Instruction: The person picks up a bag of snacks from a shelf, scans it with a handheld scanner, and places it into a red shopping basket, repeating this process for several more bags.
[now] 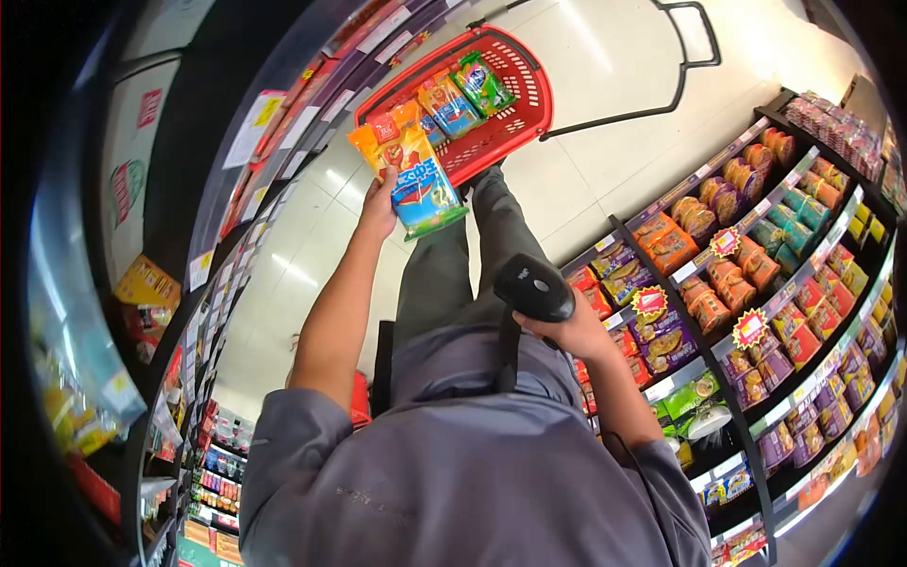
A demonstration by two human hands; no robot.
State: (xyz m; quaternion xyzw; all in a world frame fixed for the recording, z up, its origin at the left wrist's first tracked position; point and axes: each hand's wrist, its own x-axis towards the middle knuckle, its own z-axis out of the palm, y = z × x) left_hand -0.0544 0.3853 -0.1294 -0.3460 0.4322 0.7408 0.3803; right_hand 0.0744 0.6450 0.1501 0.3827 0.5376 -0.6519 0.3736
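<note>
My left hand (pixel 380 206) grips the edge of an orange, blue and green snack packet (pixel 416 180), held up beside the near side of a red basket (pixel 518 142). Inside the basket lie a green packet (pixel 482 85) and an orange and blue packet (pixel 448 104), with more blue packaging partly hidden behind the held packet. My right hand (pixel 578 329) is closed around a black handheld scanner (pixel 535 287), its head pointing up and left in front of my waist. Part of the scanner's grip is hidden by my fingers.
Shelves of packaged snacks (pixel 699 283) curve along the right, with red and yellow price signs. Another shelf unit with price labels (pixel 260 123) runs along the left. The basket's long black handle (pixel 652 106) stretches over the pale tiled floor (pixel 586 170). My legs stand just below the basket.
</note>
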